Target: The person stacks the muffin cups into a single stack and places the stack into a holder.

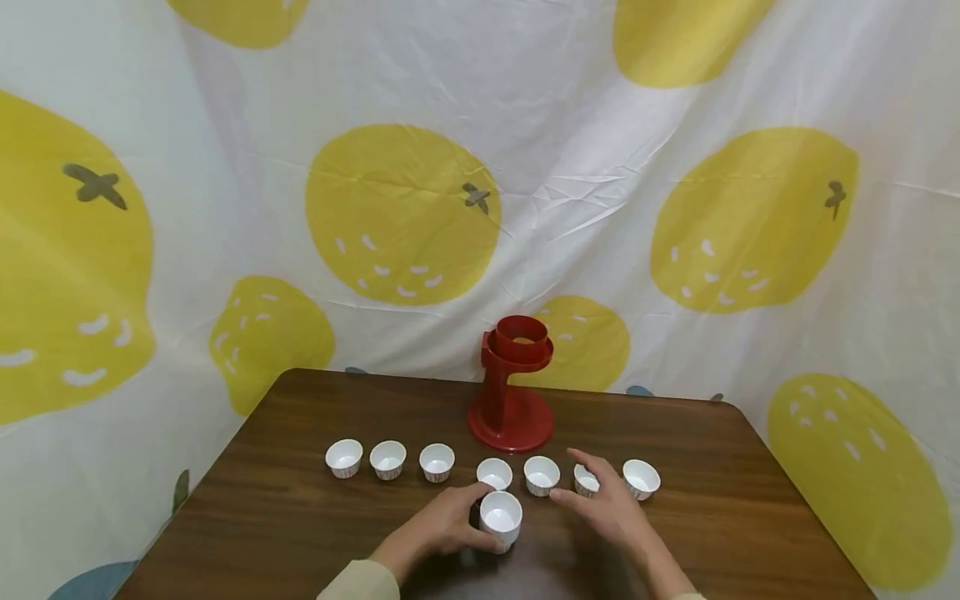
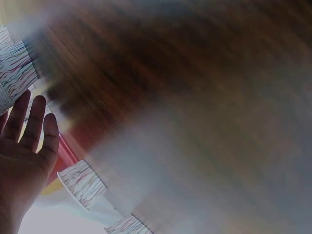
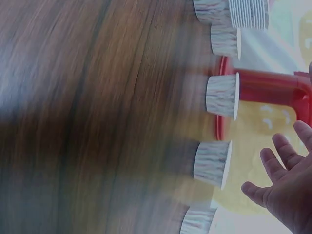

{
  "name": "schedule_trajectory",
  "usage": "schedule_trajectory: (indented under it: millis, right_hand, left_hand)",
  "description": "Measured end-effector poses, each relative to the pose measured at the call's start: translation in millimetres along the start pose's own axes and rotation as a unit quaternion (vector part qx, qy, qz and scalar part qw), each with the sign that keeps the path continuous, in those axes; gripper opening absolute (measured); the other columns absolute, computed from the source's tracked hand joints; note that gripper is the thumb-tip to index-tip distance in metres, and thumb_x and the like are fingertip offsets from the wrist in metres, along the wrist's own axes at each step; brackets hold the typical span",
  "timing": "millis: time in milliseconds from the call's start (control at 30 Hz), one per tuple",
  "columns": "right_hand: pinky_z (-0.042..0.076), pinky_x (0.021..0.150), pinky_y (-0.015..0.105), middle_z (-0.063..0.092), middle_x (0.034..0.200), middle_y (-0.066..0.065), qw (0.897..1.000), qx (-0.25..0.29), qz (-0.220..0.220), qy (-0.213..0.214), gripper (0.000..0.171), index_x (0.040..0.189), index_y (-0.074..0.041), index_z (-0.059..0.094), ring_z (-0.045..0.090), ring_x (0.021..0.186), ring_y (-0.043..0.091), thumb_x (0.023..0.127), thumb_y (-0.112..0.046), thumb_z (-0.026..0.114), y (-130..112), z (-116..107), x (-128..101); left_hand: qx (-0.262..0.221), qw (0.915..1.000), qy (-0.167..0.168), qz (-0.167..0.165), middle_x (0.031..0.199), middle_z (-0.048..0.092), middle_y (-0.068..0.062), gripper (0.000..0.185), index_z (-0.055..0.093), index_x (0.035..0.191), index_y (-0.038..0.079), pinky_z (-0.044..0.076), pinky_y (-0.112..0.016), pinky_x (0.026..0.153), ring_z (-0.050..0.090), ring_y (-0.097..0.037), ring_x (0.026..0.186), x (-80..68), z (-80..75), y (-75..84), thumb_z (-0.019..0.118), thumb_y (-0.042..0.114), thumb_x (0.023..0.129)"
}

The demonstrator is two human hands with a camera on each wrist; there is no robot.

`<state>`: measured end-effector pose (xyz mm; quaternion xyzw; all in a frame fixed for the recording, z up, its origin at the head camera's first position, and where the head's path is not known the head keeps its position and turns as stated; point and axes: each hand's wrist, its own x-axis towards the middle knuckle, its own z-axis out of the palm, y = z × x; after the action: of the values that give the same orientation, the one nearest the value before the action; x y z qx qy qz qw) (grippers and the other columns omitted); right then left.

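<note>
My left hand (image 1: 453, 518) grips a stack of white paper baking cups (image 1: 501, 518) from its left side, thumb in front. The right wrist view shows the nested rims of the stack (image 3: 249, 13). More single cups with streaked sides stand in a row across the table, such as the cup (image 1: 542, 475) behind the hands and the far-right cup (image 1: 642, 478). My right hand (image 1: 606, 504) hovers to the right of the stack with fingers spread, holding nothing. It partly hides one cup (image 1: 585, 481) of the row.
A red stand (image 1: 516, 417) with a round ring holder on top stands behind the row, near the back edge of the brown wooden table (image 1: 712, 533). A white cloth (image 1: 555, 208) with yellow lemons hangs behind the table.
</note>
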<state>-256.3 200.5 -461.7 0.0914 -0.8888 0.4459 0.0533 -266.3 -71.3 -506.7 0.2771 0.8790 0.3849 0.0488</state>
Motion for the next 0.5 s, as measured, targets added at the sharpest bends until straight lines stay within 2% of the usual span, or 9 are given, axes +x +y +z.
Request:
schedule_trajectory:
  millis: [267, 500]
  right_hand:
    - [0.035, 0.106, 0.054, 0.049, 0.142, 0.022, 1.000, -0.004, 0.010, 0.008, 0.071, 0.141, -0.003, 0.052, 0.043, 0.134, 0.039, 0.083, -0.033, 0.081, 9, -19, -2]
    - [0.030, 0.109, 0.058, 0.046, 0.146, 0.023, 0.999, -0.035, 0.019, 0.016, 0.073, 0.144, -0.003, 0.048, 0.036, 0.138, 0.042, 0.086, -0.035, 0.078, 15, -38, 1]
  left_hand:
    - [0.002, 1.0000, -0.004, 0.001, 0.101, 0.066, 0.011, 0.061, 0.063, 0.121, 0.017, 0.048, -0.031, 0.086, 0.059, -0.007, 0.093, 1.4, 0.2, -1.1, 0.089, 0.039, 0.070]
    - [0.004, 1.0000, -0.005, -0.004, 0.102, 0.066, 0.009, 0.062, 0.062, 0.121, 0.016, 0.048, -0.031, 0.087, 0.059, -0.008, 0.094, 0.2, -2.1, 1.7, 0.090, 0.038, 0.070]
